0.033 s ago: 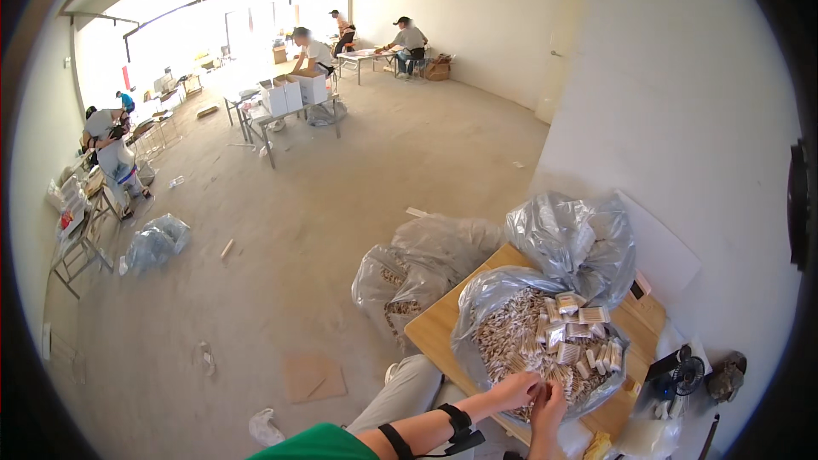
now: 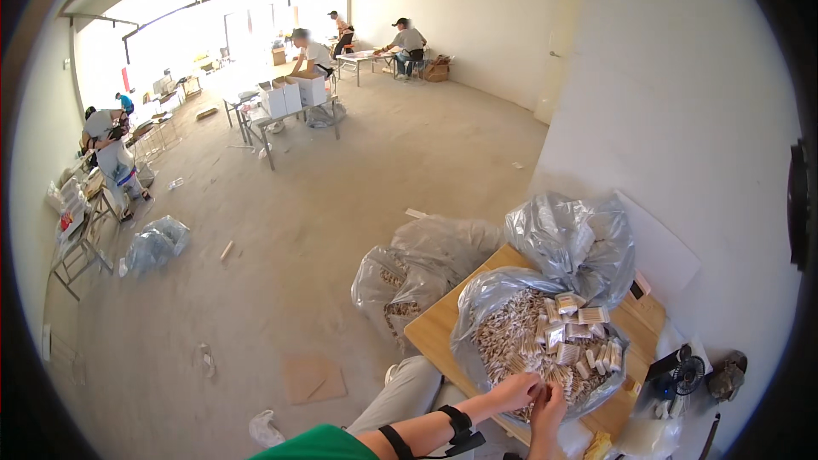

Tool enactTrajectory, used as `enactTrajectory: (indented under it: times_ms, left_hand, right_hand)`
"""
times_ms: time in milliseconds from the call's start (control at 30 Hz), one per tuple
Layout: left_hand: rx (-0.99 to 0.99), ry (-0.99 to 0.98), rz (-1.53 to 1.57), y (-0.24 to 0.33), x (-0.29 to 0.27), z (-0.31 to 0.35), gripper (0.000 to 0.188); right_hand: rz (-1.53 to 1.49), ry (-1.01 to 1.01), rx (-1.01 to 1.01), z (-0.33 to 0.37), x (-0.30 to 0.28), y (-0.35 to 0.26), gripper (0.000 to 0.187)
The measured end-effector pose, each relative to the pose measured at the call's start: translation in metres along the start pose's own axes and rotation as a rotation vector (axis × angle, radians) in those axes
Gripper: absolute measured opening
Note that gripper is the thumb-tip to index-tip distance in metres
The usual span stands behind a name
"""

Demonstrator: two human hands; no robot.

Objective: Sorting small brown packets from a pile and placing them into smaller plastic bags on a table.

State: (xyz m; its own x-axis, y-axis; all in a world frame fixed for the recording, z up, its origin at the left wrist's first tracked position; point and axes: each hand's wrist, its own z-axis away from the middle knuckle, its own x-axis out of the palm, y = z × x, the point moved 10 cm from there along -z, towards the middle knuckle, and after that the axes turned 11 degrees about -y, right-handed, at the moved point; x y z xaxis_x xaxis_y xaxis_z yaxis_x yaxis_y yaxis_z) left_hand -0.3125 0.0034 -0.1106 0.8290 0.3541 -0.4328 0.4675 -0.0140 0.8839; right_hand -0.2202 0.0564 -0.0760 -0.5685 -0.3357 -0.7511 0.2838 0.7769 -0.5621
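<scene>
My left hand [image 2: 516,390] and my right hand [image 2: 550,405] meet fingertip to fingertip over the near edge of an open clear plastic bag [image 2: 470,311]. Both are closed in a pinch; whatever sits between the fingers is too small to make out. Loose cotton swabs [image 2: 503,332] with wooden sticks fill the bag in a heap. On the heap's right side lie several small clear packs of swabs [image 2: 594,315], some standing on edge. The bag rests on a wooden tabletop [image 2: 439,332].
Behind stands another plastic bag [image 2: 573,234]; bags of swabs [image 2: 400,281] slump beside the table's left edge. A small black fan [image 2: 684,370] is at the right, by the white wall. Cardboard [image 2: 313,377] lies on the floor. Other people work at far tables [image 2: 294,111].
</scene>
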Motion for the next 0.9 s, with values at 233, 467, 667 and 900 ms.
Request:
enactTrajectory:
  times_ms: [233,467,667,900]
  left_hand:
    - [-0.064,0.010,0.013,0.000,0.007,-0.006,0.017]
    - [0.030,0.008,-0.003,0.011,-0.001,-0.004,0.025]
    - [0.237,0.305,-0.146,0.032,-0.027,0.001,0.031]
    - [-0.573,-0.108,0.445,-0.058,0.007,-0.009,0.037]
  right_hand:
    - [-0.158,0.038,0.171,0.007,0.006,0.035,0.010]
    - [-0.191,-0.003,0.229,0.001,-0.006,0.031,0.007]
    - [-0.276,0.108,0.369,0.012,-0.008,0.068,0.007]
    - [-0.320,0.106,0.376,0.014,-0.002,0.097,0.015]
